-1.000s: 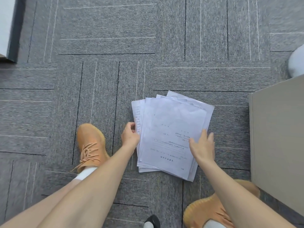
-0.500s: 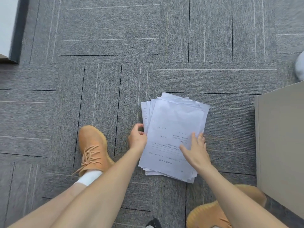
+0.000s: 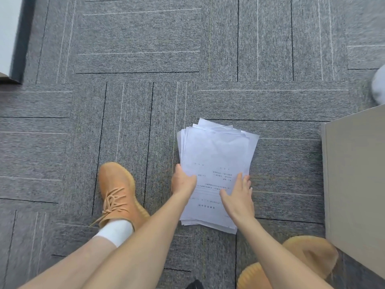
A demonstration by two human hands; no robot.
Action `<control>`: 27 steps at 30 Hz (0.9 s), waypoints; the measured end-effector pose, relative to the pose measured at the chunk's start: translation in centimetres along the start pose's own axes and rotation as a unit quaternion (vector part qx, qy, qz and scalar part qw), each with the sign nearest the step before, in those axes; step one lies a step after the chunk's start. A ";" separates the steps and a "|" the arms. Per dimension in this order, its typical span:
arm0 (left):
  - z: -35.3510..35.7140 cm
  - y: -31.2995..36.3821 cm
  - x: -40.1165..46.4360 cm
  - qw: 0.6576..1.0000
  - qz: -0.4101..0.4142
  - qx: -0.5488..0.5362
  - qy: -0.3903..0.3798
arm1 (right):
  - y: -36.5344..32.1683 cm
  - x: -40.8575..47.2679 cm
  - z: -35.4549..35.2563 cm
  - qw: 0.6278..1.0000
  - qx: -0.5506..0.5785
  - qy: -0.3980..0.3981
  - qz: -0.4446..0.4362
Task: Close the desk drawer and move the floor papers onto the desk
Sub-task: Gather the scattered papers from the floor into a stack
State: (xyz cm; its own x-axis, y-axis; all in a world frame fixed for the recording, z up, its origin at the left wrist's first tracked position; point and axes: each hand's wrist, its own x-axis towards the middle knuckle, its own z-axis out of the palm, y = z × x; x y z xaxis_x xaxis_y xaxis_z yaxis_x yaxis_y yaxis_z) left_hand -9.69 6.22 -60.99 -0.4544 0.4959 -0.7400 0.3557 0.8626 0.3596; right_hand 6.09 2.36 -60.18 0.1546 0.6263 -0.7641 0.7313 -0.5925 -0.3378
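A stack of white printed papers [image 3: 216,155] lies on the grey carpet in front of me, its sheets roughly squared up. My left hand [image 3: 183,181] grips the stack's left edge, thumb on top. Flat on the top sheet near the lower right rests my right hand [image 3: 238,195], fingers spread. The beige side of the desk unit [image 3: 358,176] stands at the right edge of the view. No drawer is visible.
My orange shoes stand on the carpet, one [image 3: 118,192] left of the papers and one [image 3: 308,259] at the lower right by the desk unit. A dark-edged panel [image 3: 18,38] sits at the upper left. A pale object [image 3: 379,86] shows at the far right.
Both hands have pushed the fanned sheets together into a narrower stack. My left hand moved right onto the stack's edge and my right hand slid left onto the top sheet.
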 end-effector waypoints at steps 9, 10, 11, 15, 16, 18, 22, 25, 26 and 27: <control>-0.9 -1.0 1.3 0.978 -0.085 -0.168 -0.092 | 1.1 0.2 -1.9 0.993 0.100 0.068 -0.003; -1.3 -1.1 1.3 0.968 -0.100 -0.195 -0.123 | 1.2 0.4 -2.2 0.988 0.130 0.078 0.009; -1.8 -1.1 1.3 0.957 -0.112 -0.218 -0.158 | 1.4 0.6 -2.6 0.983 0.158 0.088 0.022; -3.7 -0.1 1.0 0.913 -0.149 -0.246 -0.289 | 1.9 1.3 -4.1 0.978 0.187 0.064 0.064; -4.0 0.2 0.9 0.907 -0.153 -0.246 -0.306 | 1.9 1.3 -4.5 0.979 0.185 0.046 0.072; -4.5 0.7 0.6 0.897 -0.155 -0.250 -0.329 | 1.9 1.4 -5.1 0.974 0.203 0.007 0.100; -5.4 1.8 -0.2 0.885 -0.170 -0.259 -0.347 | 1.2 0.7 -6.2 0.939 0.297 -0.073 0.156; -6.8 3.5 -1.6 0.891 -0.161 -0.249 -0.344 | 0.3 -0.4 -7.7 0.918 0.355 -0.081 0.159; -7.5 4.2 -2.3 0.893 -0.158 -0.248 -0.341 | -0.1 -1.1 -8.5 0.915 0.366 -0.075 0.150; -8.3 4.8 -3.0 0.895 -0.154 -0.247 -0.337 | -0.6 -1.8 -9.3 0.914 0.376 -0.068 0.138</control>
State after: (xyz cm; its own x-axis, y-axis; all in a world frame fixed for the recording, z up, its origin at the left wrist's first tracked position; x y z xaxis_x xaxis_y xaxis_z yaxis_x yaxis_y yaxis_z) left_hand -13.39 9.69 -52.33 0.1874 0.1976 -0.9622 -0.1821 0.9696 0.1636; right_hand 11.53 6.31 -53.44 0.1431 0.3620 -0.9211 0.0062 -0.9310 -0.3649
